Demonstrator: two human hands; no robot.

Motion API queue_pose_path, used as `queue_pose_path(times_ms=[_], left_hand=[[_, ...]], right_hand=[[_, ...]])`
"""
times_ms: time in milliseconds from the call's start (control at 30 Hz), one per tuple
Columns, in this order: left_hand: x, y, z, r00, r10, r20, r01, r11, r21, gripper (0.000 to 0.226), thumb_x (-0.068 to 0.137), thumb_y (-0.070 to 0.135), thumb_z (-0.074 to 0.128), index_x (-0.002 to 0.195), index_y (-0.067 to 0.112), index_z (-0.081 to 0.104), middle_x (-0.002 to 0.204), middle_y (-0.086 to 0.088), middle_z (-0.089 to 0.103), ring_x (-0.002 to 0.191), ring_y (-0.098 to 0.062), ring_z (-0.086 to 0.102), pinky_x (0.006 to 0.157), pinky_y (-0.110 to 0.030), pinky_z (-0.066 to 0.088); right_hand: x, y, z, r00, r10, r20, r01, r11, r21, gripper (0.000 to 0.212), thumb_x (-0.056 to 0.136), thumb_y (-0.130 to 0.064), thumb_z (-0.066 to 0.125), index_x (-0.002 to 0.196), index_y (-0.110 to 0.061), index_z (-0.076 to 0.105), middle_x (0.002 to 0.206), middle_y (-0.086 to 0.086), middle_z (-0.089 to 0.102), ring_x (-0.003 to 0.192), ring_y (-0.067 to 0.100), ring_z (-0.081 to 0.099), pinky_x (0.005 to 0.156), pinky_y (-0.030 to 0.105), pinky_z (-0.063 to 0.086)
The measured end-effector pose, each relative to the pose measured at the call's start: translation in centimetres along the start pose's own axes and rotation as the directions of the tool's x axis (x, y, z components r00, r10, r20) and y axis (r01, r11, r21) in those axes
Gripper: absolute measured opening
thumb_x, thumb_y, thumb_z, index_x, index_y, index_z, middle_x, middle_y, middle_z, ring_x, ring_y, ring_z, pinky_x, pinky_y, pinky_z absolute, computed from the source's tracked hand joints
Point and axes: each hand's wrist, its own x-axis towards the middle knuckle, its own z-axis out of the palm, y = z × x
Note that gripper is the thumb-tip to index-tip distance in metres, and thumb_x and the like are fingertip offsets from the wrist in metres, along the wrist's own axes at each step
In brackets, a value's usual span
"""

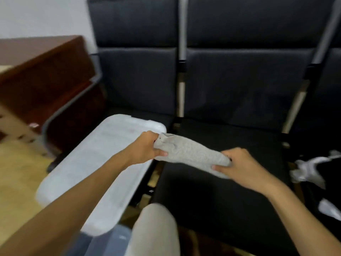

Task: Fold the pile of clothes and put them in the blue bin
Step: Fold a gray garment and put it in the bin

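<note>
At frame centre, the left hand (145, 150) and right hand (238, 167) each pinch one end of a grey sock (190, 154), its long axis running upper left to lower right above the black chair seat (230, 196). A white lid (103, 167) lies to the left.

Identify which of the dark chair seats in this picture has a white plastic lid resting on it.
The leftmost seat, beside the wooden desk, carries the white lid. The middle seat is bare; the right one holds loose clothes.
</note>
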Motion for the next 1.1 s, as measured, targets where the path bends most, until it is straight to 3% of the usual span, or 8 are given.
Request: queue_pose_path(times_ms=[167, 267, 433, 600, 800, 900, 1000, 1100], left_hand=[[-18.2, -9.7, -5.5, 0.938, -0.175, -0.300, 0.120, 0.974, -0.194, 0.017, 0.083, 0.014, 0.079, 0.098, 0.018, 0.074, 0.094, 0.008, 0.075, 0.082, 0.000, 0.069, 0.071, -0.019, 0.056], [-28.2, -14.6, -5.9, 0.853, -0.373, -0.366, 0.272, 0.915, -0.297, 0.014, 0.085, 0.003, 0.074, 0.081, 0.016, 0.074, 0.071, 0.016, 0.071, 0.066, 0.003, 0.062, 0.062, -0.016, 0.051], [-42.5, -21.9, -4.4, 0.716, -0.654, -0.245, 0.498, 0.724, -0.476, 0.019, 0.084, 0.006, 0.076, 0.067, 0.006, 0.068, 0.057, 0.010, 0.060, 0.056, 0.000, 0.054, 0.054, -0.018, 0.044], [-48.5, -28.1, 1.4, 0.599, -0.793, -0.112, 0.622, 0.549, -0.559, 0.011, 0.078, 0.018, 0.083, 0.078, 0.011, 0.074, 0.073, 0.002, 0.073, 0.071, -0.004, 0.069, 0.063, -0.021, 0.053], [-47.4, -33.6, 7.8, 0.558, -0.777, -0.293, 0.520, 0.602, -0.606, 0.017, 0.076, 0.016, 0.085, 0.067, 0.014, 0.070, 0.061, 0.002, 0.068, 0.058, -0.001, 0.061, 0.054, -0.027, 0.052], [-45.7, -34.2, 11.0, 0.568, -0.745, -0.349, 0.587, 0.665, -0.462, 0.024, 0.080, 0.029, 0.076, 0.062, 0.018, 0.063, 0.052, 0.014, 0.053, 0.054, -0.001, 0.048, 0.060, -0.023, 0.041], [-44.1, -34.2, 14.7, 0.675, -0.719, -0.165, 0.700, 0.695, -0.165, 0.018, 0.081, 0.036, 0.065, 0.097, 0.028, 0.066, 0.085, 0.017, 0.060, 0.088, -0.010, 0.054, 0.091, -0.038, 0.038], [-43.3, -34.2, 17.7, 0.672, -0.724, 0.154, 0.739, 0.667, -0.094, 0.066, 0.087, 0.042, 0.066, 0.145, 0.035, 0.037, 0.148, 0.010, 0.041, 0.138, -0.018, 0.036, 0.109, -0.045, 0.023]], right_hand=[[0.9, -13.2, 7.9, 0.921, -0.272, 0.277, 0.281, 0.960, 0.006, 0.023, 0.087, -0.016, 0.067, 0.065, -0.010, 0.062, 0.065, 0.009, 0.061, 0.056, 0.007, 0.051, 0.055, 0.028, 0.039], [0.5, -19.1, 14.7, 0.817, -0.357, 0.453, 0.370, 0.927, 0.065, 0.027, 0.089, -0.015, 0.066, 0.065, -0.006, 0.058, 0.060, 0.002, 0.058, 0.055, 0.005, 0.050, 0.054, 0.024, 0.039], [-2.0, -25.9, 28.0, 0.604, -0.385, 0.698, 0.486, 0.872, 0.061, 0.023, 0.086, -0.015, 0.069, 0.066, -0.006, 0.062, 0.070, 0.011, 0.067, 0.063, 0.013, 0.061, 0.055, 0.030, 0.042], [-3.9, -26.1, 38.7, 0.481, -0.261, 0.837, 0.470, 0.883, 0.005, 0.030, 0.085, -0.009, 0.066, 0.060, -0.018, 0.050, 0.062, -0.002, 0.055, 0.065, 0.017, 0.057, 0.057, 0.028, 0.042], [-2.9, -23.2, 45.2, 0.567, -0.192, 0.801, 0.449, 0.887, -0.105, 0.013, 0.090, -0.011, 0.058, 0.077, -0.008, 0.060, 0.072, 0.001, 0.061, 0.072, 0.020, 0.061, 0.060, 0.027, 0.041], [-2.6, -20.9, 45.6, 0.600, -0.154, 0.785, 0.477, 0.856, -0.196, 0.023, 0.096, -0.008, 0.050, 0.112, -0.018, 0.062, 0.106, -0.001, 0.061, 0.095, 0.019, 0.060, 0.072, 0.023, 0.046], [-2.2, -17.0, 46.1, 0.509, 0.031, 0.860, 0.580, 0.725, -0.370, 0.041, 0.096, -0.007, 0.052, 0.133, -0.023, 0.048, 0.136, 0.005, 0.048, 0.115, 0.023, 0.054, 0.094, 0.033, 0.048], [-2.4, -14.5, 46.1, 0.403, 0.324, 0.856, 0.683, 0.516, -0.517, 0.046, 0.098, -0.009, 0.051, 0.142, -0.014, 0.038, 0.147, 0.014, 0.040, 0.129, 0.030, 0.047, 0.103, 0.035, 0.041]])
